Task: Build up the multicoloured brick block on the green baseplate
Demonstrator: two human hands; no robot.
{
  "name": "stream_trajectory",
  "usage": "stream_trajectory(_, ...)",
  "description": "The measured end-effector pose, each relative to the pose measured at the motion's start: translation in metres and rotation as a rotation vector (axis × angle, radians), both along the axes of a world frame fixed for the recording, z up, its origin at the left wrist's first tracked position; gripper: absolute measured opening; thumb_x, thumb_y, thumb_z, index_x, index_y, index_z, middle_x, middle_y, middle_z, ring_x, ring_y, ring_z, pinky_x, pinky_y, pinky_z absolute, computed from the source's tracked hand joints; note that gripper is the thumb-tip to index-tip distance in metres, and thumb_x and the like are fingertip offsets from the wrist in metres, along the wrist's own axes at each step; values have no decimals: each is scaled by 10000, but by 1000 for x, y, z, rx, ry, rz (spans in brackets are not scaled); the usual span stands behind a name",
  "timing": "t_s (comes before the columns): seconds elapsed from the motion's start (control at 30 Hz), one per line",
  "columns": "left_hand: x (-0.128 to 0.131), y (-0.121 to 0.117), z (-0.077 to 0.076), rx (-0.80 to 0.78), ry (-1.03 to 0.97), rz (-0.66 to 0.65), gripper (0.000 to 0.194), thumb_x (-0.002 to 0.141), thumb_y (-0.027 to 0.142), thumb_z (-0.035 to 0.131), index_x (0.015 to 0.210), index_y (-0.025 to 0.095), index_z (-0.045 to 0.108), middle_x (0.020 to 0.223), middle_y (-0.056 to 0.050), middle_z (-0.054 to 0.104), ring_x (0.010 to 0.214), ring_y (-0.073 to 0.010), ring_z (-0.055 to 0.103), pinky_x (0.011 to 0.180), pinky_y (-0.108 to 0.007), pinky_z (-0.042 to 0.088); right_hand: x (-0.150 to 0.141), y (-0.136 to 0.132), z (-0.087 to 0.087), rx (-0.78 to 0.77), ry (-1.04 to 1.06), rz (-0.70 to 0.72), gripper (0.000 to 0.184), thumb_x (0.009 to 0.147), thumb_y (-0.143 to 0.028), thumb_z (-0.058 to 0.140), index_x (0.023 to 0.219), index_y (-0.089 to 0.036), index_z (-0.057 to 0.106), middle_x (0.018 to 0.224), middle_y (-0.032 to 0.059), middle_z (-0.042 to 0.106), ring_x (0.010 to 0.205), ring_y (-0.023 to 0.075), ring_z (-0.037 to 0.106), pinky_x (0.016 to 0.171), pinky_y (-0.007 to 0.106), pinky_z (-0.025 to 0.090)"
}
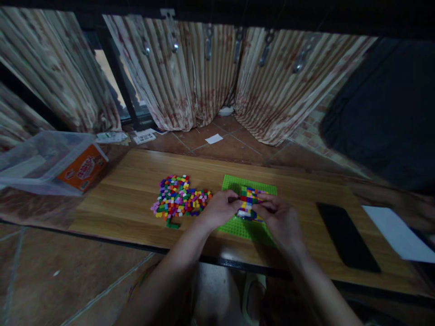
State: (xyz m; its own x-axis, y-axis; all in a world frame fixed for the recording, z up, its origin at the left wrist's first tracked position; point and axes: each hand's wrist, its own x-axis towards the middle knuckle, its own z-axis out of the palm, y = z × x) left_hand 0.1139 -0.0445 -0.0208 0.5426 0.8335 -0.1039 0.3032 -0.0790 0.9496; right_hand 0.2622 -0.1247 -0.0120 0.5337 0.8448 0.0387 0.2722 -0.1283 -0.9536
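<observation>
A multicoloured build of toy building blocks (248, 199) is over the green studded baseplate (234, 226) on the wooden table; whether it is attached there or lifted is unclear. My left hand (220, 209) grips the build's left side, fingers curled and thumb against it. On the other side my right hand (282, 222) is closed, with its fingers and thumb on the right edge of the build. The fingers hide parts of both its sides. To the left of my left hand lies a spread of loose small blocks (176, 198) in many colours, with a green piece (173, 225) at its near edge.
A dark flat slab (347, 237) and a white sheet (397, 233) lie at the table's right. Left of the wooden table (118, 194) stands a clear plastic bin (44, 158) with an orange label. Papers (145, 136) and striped curtains (190, 81) are beyond it.
</observation>
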Motion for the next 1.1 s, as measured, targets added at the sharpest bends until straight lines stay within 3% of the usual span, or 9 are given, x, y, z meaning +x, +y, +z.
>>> stream_trajectory(0.07,-3,3,-1,-47,-57,2,173,802,283,547,796,159,667,618,16,573,572,-111,511,528,-214,366,1,-1,3,80,102,-72,293,649,-314,733,893,-158,691,681,26,716,586,170,649,559,287,513)
stream_trajectory(0.17,-8,10,2,-126,-179,81,184,808,316,554,761,160,641,626,16,576,572,-108,547,536,-209,394,4,-1,13,225,76,-224,243,670,-300,732,865,-159,695,638,-3,673,546,125,597,527,246,481)
stream_trajectory(0.37,-23,25,23,-137,-442,423,240,740,376,658,765,137,661,656,3,609,550,-89,534,543,-202,429,7,1,18,420,-40,-346,204,743,-317,696,879,-165,692,708,13,682,606,132,613,580,263,495)
stream_trajectory(0.5,-45,33,37,-71,-606,630,268,697,369,696,811,127,671,646,14,598,519,-72,516,523,-195,417,-13,-6,13,423,-212,-195,154,804,-312,659,898,-199,704,812,30,720,707,159,660,664,293,527)
stream_trajectory(0.67,-80,39,46,-45,-740,832,240,658,304,701,802,116,664,634,27,584,498,-50,497,497,-175,389,-56,-13,7,283,-493,290,164,896,-212,540,950,-238,693,894,28,735,813,164,682,753,293,532)
stream_trajectory(0.73,-89,40,48,-81,-777,859,242,634,282,712,801,115,661,633,32,582,505,-45,501,498,-165,385,-70,-10,2,246,-556,402,203,911,-173,493,963,-231,681,886,33,728,822,167,678,755,292,530)
stream_trajectory(0.83,-95,40,49,-122,-812,876,241,617,254,714,805,114,658,635,34,578,512,-41,503,510,-159,393,-85,-1,-7,177,-641,461,219,911,-153,469,974,-225,665,904,45,709,827,180,669,752,300,527)
stream_trajectory(1.1,-104,40,49,-158,-804,843,220,630,239,697,806,118,644,649,32,577,521,-46,504,510,-166,379,-97,19,-21,18,-723,458,262,861,-89,479,1039,-186,645,1006,81,693,924,218,659,836,354,519)
